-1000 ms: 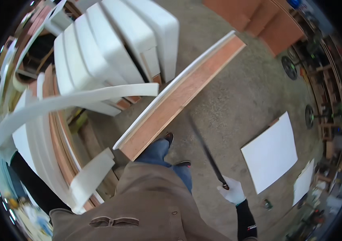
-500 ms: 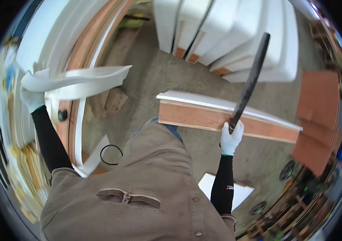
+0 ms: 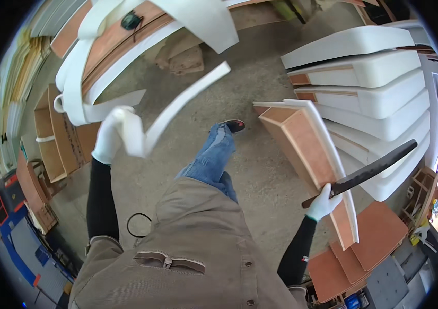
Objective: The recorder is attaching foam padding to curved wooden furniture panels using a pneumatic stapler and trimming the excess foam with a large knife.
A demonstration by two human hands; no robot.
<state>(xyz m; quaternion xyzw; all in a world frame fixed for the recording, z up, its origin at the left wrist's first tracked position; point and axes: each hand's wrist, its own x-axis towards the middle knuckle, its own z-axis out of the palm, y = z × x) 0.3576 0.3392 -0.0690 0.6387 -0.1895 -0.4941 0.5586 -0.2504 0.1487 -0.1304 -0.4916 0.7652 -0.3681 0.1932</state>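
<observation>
My left hand (image 3: 110,133), in a white glove, is closed on a white foam strip (image 3: 175,110). The strip folds over the fingers and its free end reaches up to the right. At the right, my gloved right hand (image 3: 323,202) grips the handle of a long dark-bladed knife (image 3: 376,170), whose blade points up and away to the right. Behind that hand stands a narrow wooden frame (image 3: 296,147) with a white foam edge; whether the hand touches it, I cannot tell.
Several white padded slabs (image 3: 378,69) lean together at the far right. Reddish-brown boards (image 3: 378,234) lie at the lower right. A curved wooden piece with white foam (image 3: 206,23) is at the upper left, near a cardboard box (image 3: 62,136). A black ring (image 3: 139,225) lies on the floor.
The view has swung left, so the slabs and wooden frame now appear further round to the right. My left hand has drawn the foam strip away from the curved piece. The knife stays in my right hand.
</observation>
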